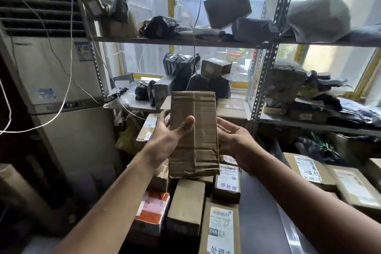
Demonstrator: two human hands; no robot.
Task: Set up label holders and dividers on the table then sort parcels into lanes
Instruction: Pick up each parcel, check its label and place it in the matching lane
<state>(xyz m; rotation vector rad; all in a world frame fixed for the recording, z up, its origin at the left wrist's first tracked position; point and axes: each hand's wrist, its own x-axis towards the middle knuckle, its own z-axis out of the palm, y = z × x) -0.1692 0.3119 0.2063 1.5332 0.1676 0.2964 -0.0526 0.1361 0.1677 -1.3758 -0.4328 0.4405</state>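
A tall brown cardboard parcel with taped seams is held upright in mid-air, plain side toward me. My left hand grips its left edge, thumb across the front. My right hand is cupped at its right edge with fingers spread; whether it touches the box is unclear. Below lie several cardboard parcels on the table, one with an upright white label card reading 待处理 and another with a shipping label and the characters 处理中.
An orange-and-white box lies at the lower left of the pile. More labelled boxes sit at right on the dark table surface. Metal shelves behind hold bagged parcels. A standing air conditioner is at left, with loose cords hanging.
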